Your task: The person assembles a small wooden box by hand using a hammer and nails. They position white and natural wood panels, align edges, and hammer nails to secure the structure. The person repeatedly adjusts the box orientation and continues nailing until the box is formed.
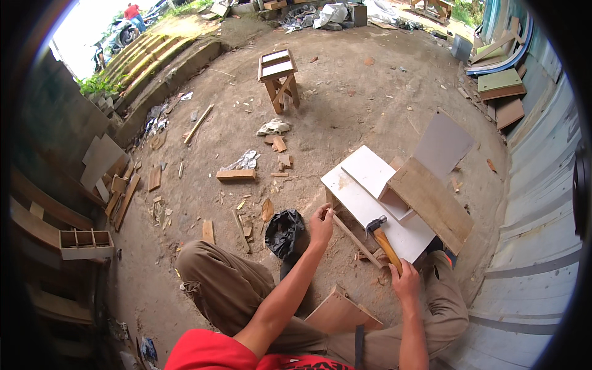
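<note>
My right hand (406, 283) is wrapped round the wooden handle of a claw hammer (386, 245). The hammer's dark head points away from me, above the near edge of a white-topped panel (347, 196). Beside that panel's left end my left hand (320, 226) is closed, its thumb and fingertips pinched together. Whatever they may hold is too small to make out. On the panel rest a narrower white board (369, 168) and a brown wooden board (430, 203) tilted up at its right. Along the near side runs a thin wooden strip (356, 237).
A black plastic bag (285, 234) stands left of my left hand. A wooden piece (343, 313) lies between my legs, and a grey board (443, 145) lies beyond the panel. Farther off stands a small wooden stool (279, 77). Corrugated metal sheeting (530, 253) bounds the right side.
</note>
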